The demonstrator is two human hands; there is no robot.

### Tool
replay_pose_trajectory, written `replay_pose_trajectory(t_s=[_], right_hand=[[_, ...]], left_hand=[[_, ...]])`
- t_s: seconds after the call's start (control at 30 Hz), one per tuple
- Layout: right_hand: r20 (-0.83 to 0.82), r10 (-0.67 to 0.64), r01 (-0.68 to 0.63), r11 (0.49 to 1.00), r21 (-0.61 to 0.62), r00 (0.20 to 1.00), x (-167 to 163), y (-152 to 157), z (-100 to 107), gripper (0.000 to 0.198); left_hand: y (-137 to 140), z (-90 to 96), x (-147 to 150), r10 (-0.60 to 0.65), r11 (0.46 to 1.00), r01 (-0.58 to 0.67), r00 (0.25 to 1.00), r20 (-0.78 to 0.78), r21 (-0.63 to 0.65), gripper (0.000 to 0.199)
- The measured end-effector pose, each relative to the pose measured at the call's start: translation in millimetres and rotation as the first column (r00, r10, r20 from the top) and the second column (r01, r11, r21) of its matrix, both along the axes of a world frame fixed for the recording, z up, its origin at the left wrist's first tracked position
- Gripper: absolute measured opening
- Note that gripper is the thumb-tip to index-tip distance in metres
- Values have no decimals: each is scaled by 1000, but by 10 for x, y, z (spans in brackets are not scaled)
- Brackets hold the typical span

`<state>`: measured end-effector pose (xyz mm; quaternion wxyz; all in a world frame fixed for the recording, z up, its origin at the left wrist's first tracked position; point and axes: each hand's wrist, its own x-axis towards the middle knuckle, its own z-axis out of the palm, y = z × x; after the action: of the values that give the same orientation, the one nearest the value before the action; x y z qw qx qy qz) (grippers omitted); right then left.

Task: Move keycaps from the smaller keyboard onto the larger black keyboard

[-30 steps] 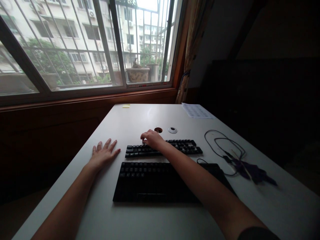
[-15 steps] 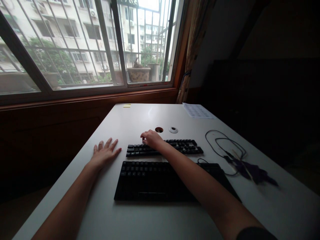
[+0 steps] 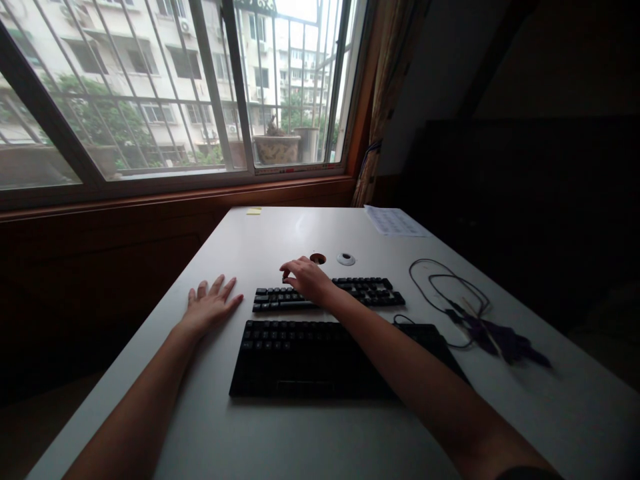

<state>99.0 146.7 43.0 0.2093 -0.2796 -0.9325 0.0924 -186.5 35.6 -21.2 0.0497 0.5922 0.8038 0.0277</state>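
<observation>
My left hand (image 3: 211, 309) lies palm down on the white table with its fingers spread, left of the keycaps and holding nothing. Over the far edge of several rows of loose black keycaps (image 3: 280, 301), my right hand (image 3: 309, 279) pinches thumb and index finger together. A small dark keycap (image 3: 285, 275) seems to be between those fingertips, mostly hidden. Nearer to me sits a black keyboard (image 3: 305, 383). Keycaps show on its upper rows at the left; its lower part is too dark to make out. My right forearm crosses above its right half.
A looped black cable (image 3: 440, 277) and a dark purple cloth (image 3: 500, 340) with a thin stick lie at the right. Beyond the keycaps are a round hole (image 3: 318, 259) and a white ring (image 3: 346, 259). Printed paper (image 3: 395, 221) and a yellow note (image 3: 254, 211) lie at the far edge.
My right hand has shifted very slightly, its fingers lifting a little above the far side of the keycaps. My left hand stays in place.
</observation>
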Motion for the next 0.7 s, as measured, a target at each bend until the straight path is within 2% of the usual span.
replay_pose_trajectory(t_s=[0.13, 0.17, 0.3, 0.4, 0.53, 0.7], right_hand=[[-79, 51, -53, 998, -26, 996, 226, -362, 99, 30], [-140, 67, -76, 995, -61, 988, 294, -464, 102, 29], [-219, 102, -141, 975, -171, 970, 539, -839, 44, 28], [-221, 102, -142, 974, -175, 970, 649, -1051, -48, 29], [-220, 66, -98, 985, -139, 973, 702, -1217, -190, 30], [-238, 6, -33, 994, -109, 971, 701, -1274, -321, 29]], left_hand=[[-16, 14, 19, -5, 1000, 5, 1000, -13, 10, 81], [-17, 15, 20, -8, 1000, 9, 1000, -16, 9, 80], [-7, 15, 15, -29, 1000, 29, 999, -16, 1, 80], [2, 15, 8, -42, 999, 42, 999, -12, 5, 79], [5, 17, 6, -44, 999, 44, 999, -18, 6, 79], [-1, 39, 18, -40, 999, 40, 999, -23, 0, 79]])
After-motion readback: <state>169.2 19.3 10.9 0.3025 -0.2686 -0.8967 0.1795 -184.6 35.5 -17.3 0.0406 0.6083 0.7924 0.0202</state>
